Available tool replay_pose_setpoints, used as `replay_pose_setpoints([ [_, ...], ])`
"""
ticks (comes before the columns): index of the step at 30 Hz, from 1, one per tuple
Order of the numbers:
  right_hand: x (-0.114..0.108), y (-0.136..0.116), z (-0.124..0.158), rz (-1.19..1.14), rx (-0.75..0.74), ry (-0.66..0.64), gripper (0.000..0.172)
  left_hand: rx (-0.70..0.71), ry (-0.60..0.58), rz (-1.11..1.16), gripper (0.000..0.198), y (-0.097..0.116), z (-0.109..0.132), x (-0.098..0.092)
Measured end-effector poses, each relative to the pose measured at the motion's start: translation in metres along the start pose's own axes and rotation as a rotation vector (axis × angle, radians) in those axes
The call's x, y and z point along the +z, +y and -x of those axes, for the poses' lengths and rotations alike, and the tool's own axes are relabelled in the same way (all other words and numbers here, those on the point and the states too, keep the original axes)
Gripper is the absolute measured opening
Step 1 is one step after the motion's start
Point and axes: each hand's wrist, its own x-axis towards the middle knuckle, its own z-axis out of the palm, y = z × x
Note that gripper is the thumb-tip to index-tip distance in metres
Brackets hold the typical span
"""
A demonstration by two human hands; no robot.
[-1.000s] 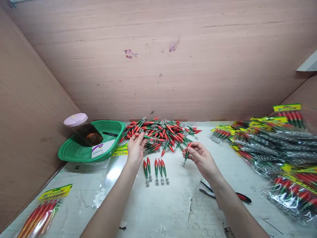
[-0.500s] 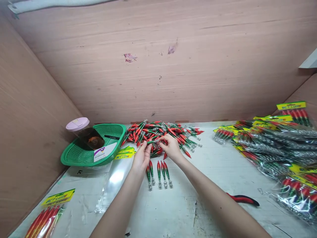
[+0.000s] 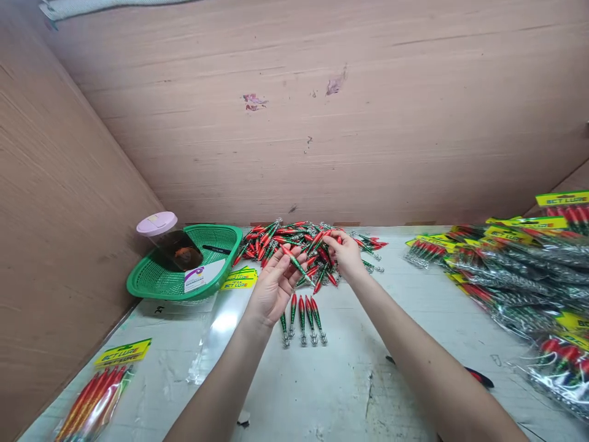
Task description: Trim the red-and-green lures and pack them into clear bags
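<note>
A red-and-green fishing lure lies slanted across the fingers of my left hand, its thumb against it and its pale hook end pointing down to the right. My right hand is closed in a pinch on another fishing lure, at the near side of a heap of loose lures. The hands partly cover the heap. Just below them, a row of several lures lies on the table, red ends away from me and hooks towards me.
At left stands a green basket with a lidded cup, a card and a pen. Clear bags with yellow headers lie beside it. A packed lure bag is front left. Packed lures pile up at right; pliers lie behind my right forearm.
The lure in my left hand has turned to a downward slant as the hand opened out. My right hand has moved away to the right, now with another lure. The view has shifted slightly.
</note>
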Motion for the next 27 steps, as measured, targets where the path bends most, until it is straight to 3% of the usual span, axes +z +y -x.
replay_pose_setpoints([
  [4, -0.016, -0.016, -0.011, -0.014, -0.052, 0.081, 0.028, -0.011, -0.115, -0.029, 0.029, -0.001, 0.007, -0.001],
  [10, -0.048, -0.044, -0.023, 0.082, -0.167, 0.178, 0.018, -0.028, -0.189, -0.062, 0.035, -0.002, 0.013, -0.003],
  [14, -0.069, -0.056, -0.026, 0.104, -0.158, 0.211, 0.008, -0.028, -0.231, -0.084, 0.037, -0.003, 0.017, -0.004],
  [17, -0.079, -0.069, -0.019, 0.043, -0.103, 0.225, 0.011, -0.024, -0.249, -0.109, 0.034, -0.004, 0.020, -0.003],
  [20, -0.084, -0.086, 0.004, -0.087, -0.006, 0.166, 0.016, -0.017, -0.250, -0.146, 0.029, -0.005, 0.024, -0.001],
  [27, -0.076, -0.114, 0.083, -0.362, 0.359, -0.236, 0.029, -0.071, -0.222, -0.296, 0.030, -0.013, 0.036, 0.004],
])
